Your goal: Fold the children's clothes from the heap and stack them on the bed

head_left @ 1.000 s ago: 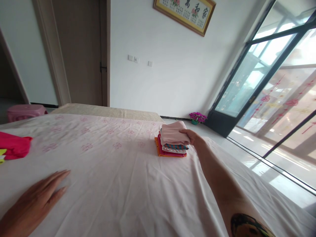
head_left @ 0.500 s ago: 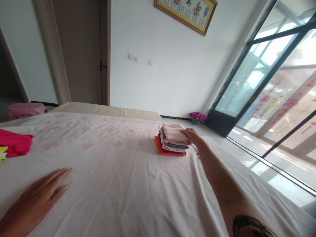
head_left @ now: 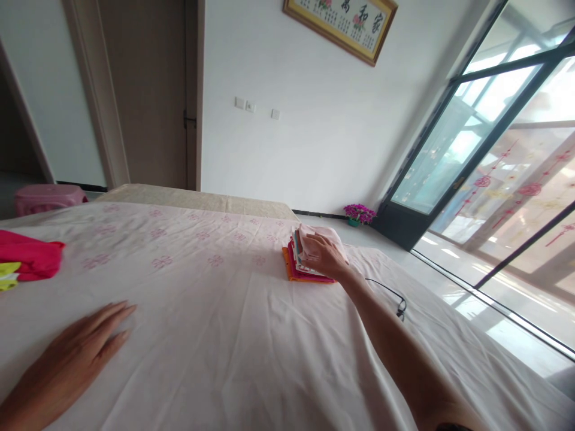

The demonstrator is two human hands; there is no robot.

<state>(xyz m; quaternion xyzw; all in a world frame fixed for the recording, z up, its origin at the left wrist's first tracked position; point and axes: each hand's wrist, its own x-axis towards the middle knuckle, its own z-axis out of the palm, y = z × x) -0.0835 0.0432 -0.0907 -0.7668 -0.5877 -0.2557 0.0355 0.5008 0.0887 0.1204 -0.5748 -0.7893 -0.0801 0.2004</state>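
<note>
A stack of folded cloths point(head_left: 309, 278), in orange, red, white and blue, lies on the pale pink bedsheet point(head_left: 202, 359), right of centre. Its top piece is a light pink folded cloth point(head_left: 326, 232). Across this top cloth rests my right hand point(head_left: 322, 252), palm down with the fingers stretched out, hiding part of the pile. My left hand point(head_left: 78, 356) lies flat on the sheet at the lower left, fingers extended, holding nothing. Farther left, a red garment point(head_left: 33, 256) sits with a yellow-green piece of cloth point(head_left: 9, 275) beside it.
A black cord or glasses-like object point(head_left: 399, 306) lies on the sheet beyond my right forearm. A pink stool point(head_left: 50, 197) stands at the far left. Purple flowers in a pot point(head_left: 359, 212) are on the floor near the glass door point(head_left: 462, 143).
My right hand has moved left from the right edge of the top pink cloth to lie flat over it. The black item beside my forearm has come into view. My left hand stays put.
</note>
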